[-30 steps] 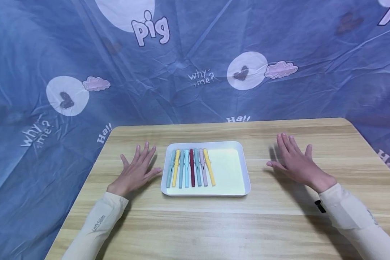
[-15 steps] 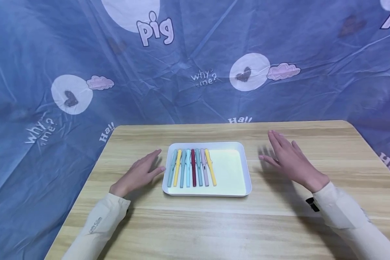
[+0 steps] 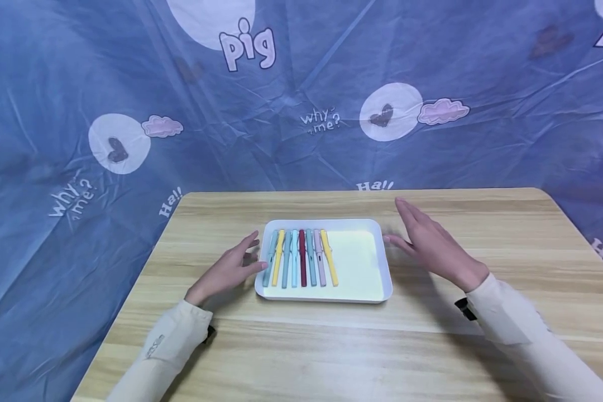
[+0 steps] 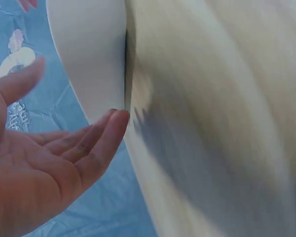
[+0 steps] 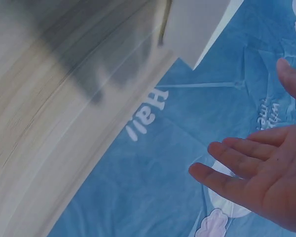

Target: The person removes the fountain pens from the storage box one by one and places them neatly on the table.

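A white tray (image 3: 362,259) lies on the table, with several pens side by side in its left half: teal, yellow, light blue, dark red (image 3: 302,259) and lilac (image 3: 320,259). My left hand (image 3: 226,273) is at the tray's left edge, its thumb overlapping the rim in the head view. The left wrist view shows its relaxed fingers (image 4: 103,140) right by the tray's outer wall (image 4: 91,54). My right hand (image 3: 432,245) hovers off the tray's right side, thumb toward the rim, fingers extended. In the right wrist view its palm (image 5: 281,187) holds nothing.
The light wooden table (image 3: 331,352) extends around the tray on all sides. Behind it hangs a blue printed cloth (image 3: 281,151), close along the table's back edge. A black strap piece (image 3: 465,309) shows under the right sleeve.
Both hands have moved inward toward the tray, the left to its left edge and the right nearer its right side. The left fingers have gone from spread to closer together. The pens stay put.
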`<state>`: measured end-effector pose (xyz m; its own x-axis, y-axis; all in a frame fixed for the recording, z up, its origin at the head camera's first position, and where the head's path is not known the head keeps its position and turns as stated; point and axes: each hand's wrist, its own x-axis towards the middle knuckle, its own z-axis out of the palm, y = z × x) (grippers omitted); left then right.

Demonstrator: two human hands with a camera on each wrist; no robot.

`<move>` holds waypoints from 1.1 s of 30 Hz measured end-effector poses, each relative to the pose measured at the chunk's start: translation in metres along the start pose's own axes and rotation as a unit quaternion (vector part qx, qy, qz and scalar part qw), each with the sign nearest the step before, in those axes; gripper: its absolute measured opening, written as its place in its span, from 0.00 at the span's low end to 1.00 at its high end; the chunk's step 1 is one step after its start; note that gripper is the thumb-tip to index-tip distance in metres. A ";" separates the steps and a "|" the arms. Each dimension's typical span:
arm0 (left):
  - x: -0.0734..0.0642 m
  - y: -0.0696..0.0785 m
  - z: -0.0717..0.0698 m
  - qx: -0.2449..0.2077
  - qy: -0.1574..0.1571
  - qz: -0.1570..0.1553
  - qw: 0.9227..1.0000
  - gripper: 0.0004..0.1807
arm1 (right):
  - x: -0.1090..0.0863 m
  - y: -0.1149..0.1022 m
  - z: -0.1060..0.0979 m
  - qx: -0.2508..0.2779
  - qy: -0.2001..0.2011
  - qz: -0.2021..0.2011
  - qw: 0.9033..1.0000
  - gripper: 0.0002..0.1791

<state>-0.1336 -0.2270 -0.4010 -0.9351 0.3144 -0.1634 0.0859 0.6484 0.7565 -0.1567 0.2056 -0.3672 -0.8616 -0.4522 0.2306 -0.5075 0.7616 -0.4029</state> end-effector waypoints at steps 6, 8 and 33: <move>0.004 -0.002 0.007 -0.078 -0.006 -0.039 0.996 0.43 | 0.006 -0.012 0.004 0.024 -0.020 0.012 0.999 0.47; 0.004 -0.003 0.009 -0.093 -0.005 -0.045 0.995 0.42 | 0.010 -0.017 0.006 0.033 -0.029 0.017 0.999 0.48; 0.007 -0.009 0.014 -0.191 -0.005 -0.065 0.979 0.44 | 0.079 -0.073 0.027 0.090 -0.139 0.068 0.984 0.43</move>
<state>-0.1364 -0.2213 -0.4179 -0.9263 0.2545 -0.2777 -0.1693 0.3772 0.9105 -0.1875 0.1017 -0.3431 -0.8736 -0.4805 -0.0770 -0.3572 0.7408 -0.5689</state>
